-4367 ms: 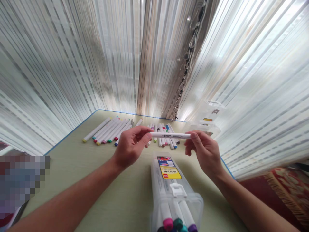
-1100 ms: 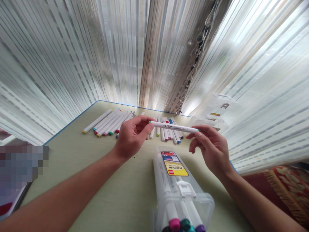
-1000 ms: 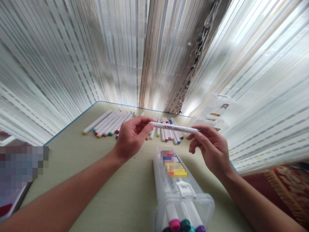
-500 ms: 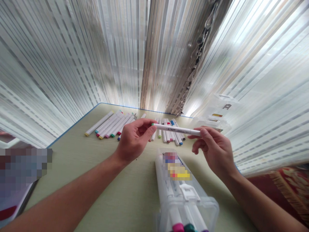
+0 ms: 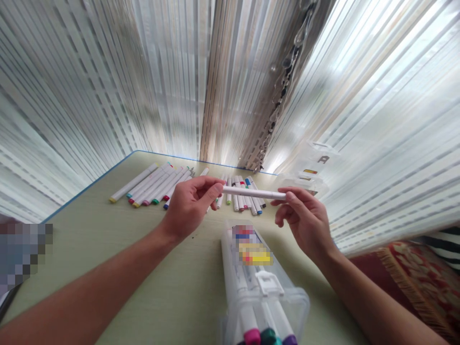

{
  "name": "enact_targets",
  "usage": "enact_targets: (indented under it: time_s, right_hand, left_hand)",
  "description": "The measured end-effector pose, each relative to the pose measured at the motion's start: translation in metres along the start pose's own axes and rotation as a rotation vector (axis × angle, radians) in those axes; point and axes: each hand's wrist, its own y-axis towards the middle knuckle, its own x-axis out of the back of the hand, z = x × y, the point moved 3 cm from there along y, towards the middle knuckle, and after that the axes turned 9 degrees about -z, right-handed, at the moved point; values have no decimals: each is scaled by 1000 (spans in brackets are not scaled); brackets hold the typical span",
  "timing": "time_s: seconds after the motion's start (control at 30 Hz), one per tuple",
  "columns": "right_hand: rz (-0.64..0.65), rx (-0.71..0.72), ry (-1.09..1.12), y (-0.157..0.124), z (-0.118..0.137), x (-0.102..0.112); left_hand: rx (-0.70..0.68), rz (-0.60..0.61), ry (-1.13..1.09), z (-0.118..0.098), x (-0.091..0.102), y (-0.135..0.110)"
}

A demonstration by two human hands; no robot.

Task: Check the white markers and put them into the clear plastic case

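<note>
1. A white marker (image 5: 255,192) stretches nearly level across the center of the frame, one end pinched by the left hand (image 5: 191,205), the other by the right hand (image 5: 308,215).
2. A clear case (image 5: 299,310) holding capped markers sits on the green bench (image 5: 143,287) at lower center.
3. Loose markers (image 5: 160,186) lie side by side at center left.

white marker (image 5: 254,192) | slim, straight barrel is shown in plain white; both end tips are covered by fingers | pinched at one end by the left hand (image 5: 192,206), at the other by the right hand (image 5: 308,218) | held crosswise, nearly level, dipped slightly rightward
</note>
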Motion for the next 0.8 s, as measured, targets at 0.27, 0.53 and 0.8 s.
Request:
enact_targets:
  time_s: [0.27, 0.53, 0.8]
  right_hand:
    - [-12, -57, 25, 2, 0, -1]
    - [1, -45, 16, 1, 0, 0]
    - [-10, -32, 12, 3, -1, 0]
  left_hand:
    - [19, 4, 13, -3, 0, 0]
    - [20, 6, 25, -4, -1, 0]
    - [22, 10, 26, -2, 0, -1]
